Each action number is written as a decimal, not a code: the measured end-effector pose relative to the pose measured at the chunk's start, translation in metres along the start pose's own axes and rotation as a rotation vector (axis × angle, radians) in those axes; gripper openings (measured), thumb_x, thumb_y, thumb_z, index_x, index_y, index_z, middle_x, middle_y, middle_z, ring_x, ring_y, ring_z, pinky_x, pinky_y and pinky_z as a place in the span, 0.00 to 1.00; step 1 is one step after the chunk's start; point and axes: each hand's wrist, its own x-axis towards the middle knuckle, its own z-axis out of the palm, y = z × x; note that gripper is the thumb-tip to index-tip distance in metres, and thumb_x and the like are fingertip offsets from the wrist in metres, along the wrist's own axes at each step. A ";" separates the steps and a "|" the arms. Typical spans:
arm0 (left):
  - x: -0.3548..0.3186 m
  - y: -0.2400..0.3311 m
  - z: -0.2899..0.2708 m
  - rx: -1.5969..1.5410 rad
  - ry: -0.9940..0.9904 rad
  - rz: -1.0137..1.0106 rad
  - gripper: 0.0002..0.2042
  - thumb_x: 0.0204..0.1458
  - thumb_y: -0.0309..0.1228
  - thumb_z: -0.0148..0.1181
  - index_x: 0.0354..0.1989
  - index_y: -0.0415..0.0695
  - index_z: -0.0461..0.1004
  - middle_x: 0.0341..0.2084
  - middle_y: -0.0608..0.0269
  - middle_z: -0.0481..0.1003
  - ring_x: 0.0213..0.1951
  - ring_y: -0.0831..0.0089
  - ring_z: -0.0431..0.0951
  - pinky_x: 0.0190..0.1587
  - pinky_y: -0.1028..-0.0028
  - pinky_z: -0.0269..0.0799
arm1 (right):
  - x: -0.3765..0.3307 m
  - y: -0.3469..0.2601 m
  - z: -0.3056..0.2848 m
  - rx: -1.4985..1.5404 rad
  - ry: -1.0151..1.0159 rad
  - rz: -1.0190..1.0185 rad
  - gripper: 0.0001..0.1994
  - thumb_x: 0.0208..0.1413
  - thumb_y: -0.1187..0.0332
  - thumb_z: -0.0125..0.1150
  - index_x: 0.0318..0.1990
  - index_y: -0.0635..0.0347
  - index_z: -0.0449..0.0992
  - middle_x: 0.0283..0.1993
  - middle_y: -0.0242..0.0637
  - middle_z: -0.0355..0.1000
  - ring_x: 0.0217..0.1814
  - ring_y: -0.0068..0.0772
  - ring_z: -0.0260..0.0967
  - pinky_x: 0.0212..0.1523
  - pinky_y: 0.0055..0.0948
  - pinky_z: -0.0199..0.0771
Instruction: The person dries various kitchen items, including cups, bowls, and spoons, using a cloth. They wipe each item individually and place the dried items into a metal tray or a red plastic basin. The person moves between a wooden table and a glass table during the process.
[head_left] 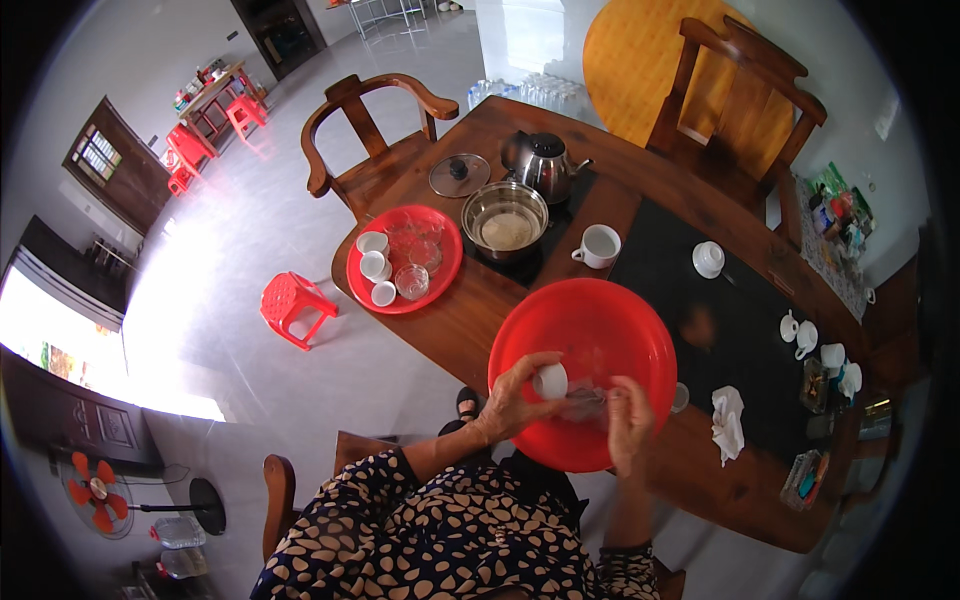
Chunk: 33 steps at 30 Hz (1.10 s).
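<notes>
My left hand (515,400) holds a small white cup (550,381) over a large red basin (590,345) at the near edge of the wooden table (470,310). My right hand (630,420) is beside it over the basin, fingers closed on something blurred and pale that touches the cup; what it is cannot be told. Both forearms come up from the lower edge in patterned sleeves.
A red tray (440,275) with small white cups and glasses lies to the left. Behind it sit a steel pot (505,220), a glass lid (459,175) and a kettle (543,162). A white mug (599,246), a crumpled cloth (727,420) and more cups (805,335) lie to the right. Wooden chairs and a red stool (290,305) stand around.
</notes>
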 end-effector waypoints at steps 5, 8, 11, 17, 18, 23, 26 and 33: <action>0.004 -0.010 -0.013 -0.298 -0.094 -0.026 0.30 0.40 0.19 0.65 0.53 0.40 0.59 0.56 0.53 0.61 0.57 0.67 0.64 0.58 0.68 0.61 | 0.023 -0.032 0.052 0.656 -0.355 0.591 0.09 0.57 0.70 0.52 0.43 0.64 0.71 0.27 0.29 0.69 0.22 0.15 0.63 0.21 0.13 0.60; 0.014 -0.022 -0.030 -0.305 -0.043 0.053 0.29 0.41 0.20 0.65 0.53 0.41 0.58 0.56 0.53 0.61 0.57 0.66 0.63 0.58 0.68 0.61 | 0.041 -0.038 0.080 0.714 -0.343 0.641 0.08 0.56 0.71 0.53 0.41 0.64 0.72 0.25 0.29 0.69 0.20 0.15 0.62 0.20 0.13 0.60; 0.026 -0.030 -0.057 -0.234 0.036 0.144 0.29 0.41 0.20 0.66 0.52 0.41 0.58 0.56 0.51 0.61 0.57 0.66 0.63 0.58 0.68 0.60 | 0.064 -0.040 0.113 0.689 -0.398 0.603 0.06 0.55 0.72 0.54 0.38 0.64 0.72 0.25 0.29 0.69 0.20 0.14 0.61 0.19 0.14 0.59; 0.051 -0.046 -0.134 0.154 0.357 0.252 0.37 0.30 0.34 0.74 0.51 0.41 0.61 0.51 0.50 0.64 0.54 0.52 0.63 0.55 0.60 0.61 | 0.131 -0.069 0.183 0.397 -0.458 0.403 0.02 0.53 0.74 0.56 0.32 0.63 0.72 0.19 0.25 0.66 0.19 0.11 0.58 0.19 0.16 0.55; 0.052 -0.046 -0.149 0.270 0.403 0.256 0.34 0.29 0.32 0.73 0.49 0.41 0.63 0.49 0.51 0.65 0.53 0.53 0.64 0.54 0.59 0.60 | 0.144 -0.077 0.193 0.331 -0.427 0.342 0.02 0.53 0.74 0.55 0.32 0.63 0.72 0.19 0.27 0.67 0.19 0.13 0.60 0.19 0.17 0.57; 0.053 -0.086 -0.201 0.645 0.666 0.083 0.30 0.29 0.28 0.71 0.46 0.44 0.66 0.47 0.55 0.66 0.51 0.57 0.63 0.54 0.61 0.55 | 0.215 -0.092 0.276 -0.011 -0.249 -0.186 0.03 0.50 0.76 0.54 0.33 0.64 0.70 0.21 0.44 0.69 0.23 0.41 0.69 0.24 0.33 0.66; 0.056 -0.095 -0.223 0.677 0.593 -0.029 0.33 0.29 0.34 0.72 0.48 0.47 0.65 0.52 0.56 0.60 0.55 0.56 0.57 0.56 0.59 0.49 | 0.240 -0.079 0.320 -0.497 -0.221 -0.324 0.04 0.50 0.73 0.54 0.30 0.62 0.66 0.24 0.46 0.71 0.26 0.48 0.71 0.26 0.40 0.68; 0.060 -0.117 -0.251 0.879 0.294 -0.123 0.42 0.24 0.50 0.72 0.54 0.51 0.62 0.56 0.54 0.53 0.59 0.54 0.49 0.57 0.52 0.41 | 0.248 -0.050 0.384 -0.802 -0.304 -0.269 0.06 0.46 0.75 0.55 0.31 0.61 0.64 0.24 0.47 0.72 0.27 0.50 0.74 0.25 0.39 0.76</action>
